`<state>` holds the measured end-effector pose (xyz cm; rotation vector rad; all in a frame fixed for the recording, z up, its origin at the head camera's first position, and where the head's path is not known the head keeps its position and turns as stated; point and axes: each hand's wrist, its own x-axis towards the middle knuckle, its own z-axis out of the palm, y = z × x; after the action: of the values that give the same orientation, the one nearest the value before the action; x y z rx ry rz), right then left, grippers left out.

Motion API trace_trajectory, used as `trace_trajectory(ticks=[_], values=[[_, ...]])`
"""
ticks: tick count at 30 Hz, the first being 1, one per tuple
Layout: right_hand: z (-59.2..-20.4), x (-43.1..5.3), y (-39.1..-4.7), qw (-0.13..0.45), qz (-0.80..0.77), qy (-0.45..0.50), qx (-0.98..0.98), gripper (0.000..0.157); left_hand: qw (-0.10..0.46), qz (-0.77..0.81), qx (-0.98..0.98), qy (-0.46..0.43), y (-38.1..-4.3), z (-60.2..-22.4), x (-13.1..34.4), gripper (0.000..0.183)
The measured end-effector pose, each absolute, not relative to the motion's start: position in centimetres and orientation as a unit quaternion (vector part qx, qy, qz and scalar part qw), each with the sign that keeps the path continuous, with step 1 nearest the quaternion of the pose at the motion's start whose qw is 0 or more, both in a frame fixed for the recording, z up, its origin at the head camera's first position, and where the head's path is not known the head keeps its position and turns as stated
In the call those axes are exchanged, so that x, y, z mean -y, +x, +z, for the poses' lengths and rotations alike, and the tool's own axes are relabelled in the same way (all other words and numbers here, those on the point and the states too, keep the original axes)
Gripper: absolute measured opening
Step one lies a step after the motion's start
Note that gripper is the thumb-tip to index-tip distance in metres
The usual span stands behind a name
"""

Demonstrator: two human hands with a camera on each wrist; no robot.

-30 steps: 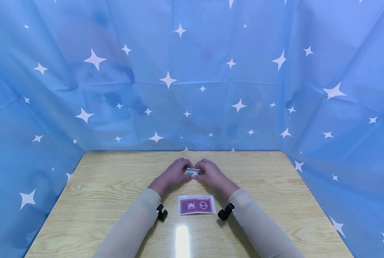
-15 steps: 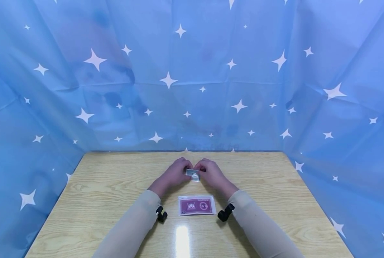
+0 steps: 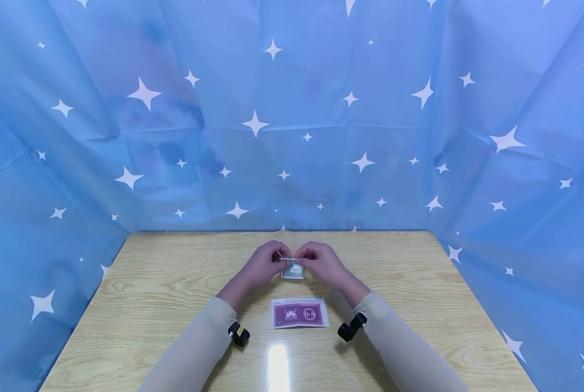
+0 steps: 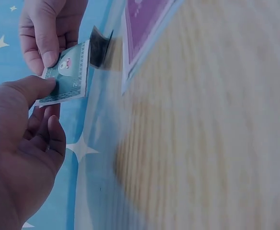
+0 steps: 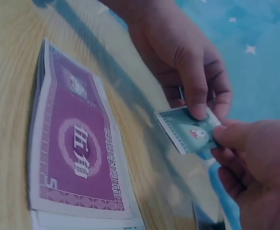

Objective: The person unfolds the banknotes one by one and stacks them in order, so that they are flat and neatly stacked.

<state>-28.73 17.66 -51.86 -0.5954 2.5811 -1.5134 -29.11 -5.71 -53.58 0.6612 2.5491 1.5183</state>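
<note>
Both hands pinch a small green play banknote (image 3: 292, 271), with the far side of the table behind them. My left hand (image 3: 265, 267) grips its left side, thumb on the printed face. On the opposite side my right hand (image 3: 323, 264) pinches it the same way. A cartoon figure shows on the green banknote (image 5: 190, 132) in the right wrist view; it looks folded small, and the fingers behind it are partly hidden. Nearer the body, a purple play banknote (image 3: 299, 314) lies on the table between the forearms, with more paper under it.
The wood-grain table (image 3: 150, 305) ends at a blue star-patterned curtain (image 3: 292, 136) behind the hands. Each wrist carries a small black camera, one at the left wrist (image 3: 239, 333) and one at the right wrist (image 3: 352, 326). Light reflects near the front.
More of the green banknote's face now shows below the fingers, tipped toward the body. The wrists have spread slightly apart. The purple banknote stays in place.
</note>
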Motion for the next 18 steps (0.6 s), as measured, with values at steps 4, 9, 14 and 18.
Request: trace_trajectory(ticks=[4, 9, 14, 18], values=[[-51.5, -17.8, -28.0, 0.06, -0.509, -0.19, -0.838, 0.01, 0.057, 0.516, -0.827, 0.217, -28.3, -53.3, 5.9, 0.014], [-51.1, -18.0, -26.9, 0.07, -0.518, -0.192, -0.831, 0.008, 0.068, 0.529, -0.816, 0.222, -27.2, -52.8, 6.0, 0.013], [-50.6, -18.1, -25.7, 0.073, -0.524, -0.198, -0.825, 0.008, 0.075, 0.532, -0.813, 0.222, -25.9, -52.3, 6.1, 0.013], [-50.3, -18.2, -24.9, 0.074, -0.532, -0.197, -0.82, 0.008, 0.068, 0.532, -0.815, 0.217, -25.0, -52.1, 6.0, 0.014]])
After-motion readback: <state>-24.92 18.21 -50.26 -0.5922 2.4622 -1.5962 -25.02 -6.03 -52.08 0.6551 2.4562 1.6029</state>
